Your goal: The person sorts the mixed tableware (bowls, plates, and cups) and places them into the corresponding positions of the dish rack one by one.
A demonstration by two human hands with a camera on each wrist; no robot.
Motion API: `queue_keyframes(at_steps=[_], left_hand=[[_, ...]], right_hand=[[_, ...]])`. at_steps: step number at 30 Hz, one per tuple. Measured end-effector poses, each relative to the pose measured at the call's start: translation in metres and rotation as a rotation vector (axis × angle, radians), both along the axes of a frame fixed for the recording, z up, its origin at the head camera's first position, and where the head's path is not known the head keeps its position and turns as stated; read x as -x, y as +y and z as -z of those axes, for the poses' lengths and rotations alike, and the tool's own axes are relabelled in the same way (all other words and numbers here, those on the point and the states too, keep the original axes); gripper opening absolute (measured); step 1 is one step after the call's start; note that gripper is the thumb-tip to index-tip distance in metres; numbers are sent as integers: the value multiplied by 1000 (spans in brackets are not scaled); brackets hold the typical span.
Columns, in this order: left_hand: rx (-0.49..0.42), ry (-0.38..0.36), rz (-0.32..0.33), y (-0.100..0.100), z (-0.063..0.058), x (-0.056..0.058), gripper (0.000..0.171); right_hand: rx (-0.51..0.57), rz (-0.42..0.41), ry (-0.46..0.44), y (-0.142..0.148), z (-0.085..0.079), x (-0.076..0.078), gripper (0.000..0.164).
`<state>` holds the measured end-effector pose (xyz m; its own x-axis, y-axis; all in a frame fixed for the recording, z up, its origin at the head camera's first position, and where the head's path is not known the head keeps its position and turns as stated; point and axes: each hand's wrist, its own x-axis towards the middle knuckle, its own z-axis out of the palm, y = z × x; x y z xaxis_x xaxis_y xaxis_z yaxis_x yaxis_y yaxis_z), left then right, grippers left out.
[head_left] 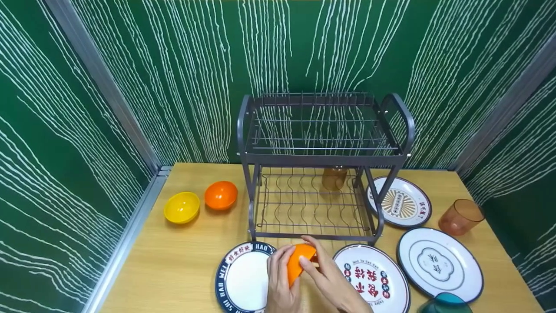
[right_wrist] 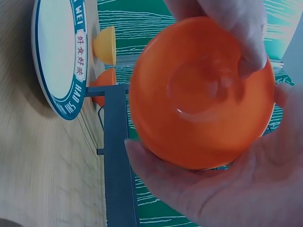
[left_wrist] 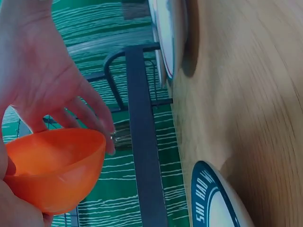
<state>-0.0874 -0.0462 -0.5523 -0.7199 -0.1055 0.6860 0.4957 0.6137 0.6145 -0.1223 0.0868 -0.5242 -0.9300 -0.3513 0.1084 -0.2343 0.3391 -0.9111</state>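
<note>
An orange bowl (head_left: 299,263) is held tilted between both hands, above the table in front of the dish rack (head_left: 321,158). My left hand (head_left: 281,278) grips its left side, and my right hand (head_left: 330,280) holds it from the right with the thumb on the near side. In the left wrist view the inside of the bowl (left_wrist: 54,161) and its rim show. The right wrist view has the rounded bowl (right_wrist: 201,94) close up, with fingers at its top and bottom edges. Below the hands lie a blue-rimmed plate (head_left: 245,280) and a plate with red characters (head_left: 375,278).
A yellow bowl (head_left: 181,208) and another orange bowl (head_left: 221,195) stand left of the two-tier rack. An amber glass (head_left: 334,178) is at its lower tier. Rightward are a sunburst plate (head_left: 399,202), a white plate (head_left: 438,265), an orange glass (head_left: 460,217) and a teal glass (head_left: 445,304).
</note>
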Motion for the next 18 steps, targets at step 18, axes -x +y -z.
queue_keyframes(at_steps=[18], left_hand=[[-7,98,94,-4,3,8,58]], right_hand=[[192,-100,-70,14,1,8,45]])
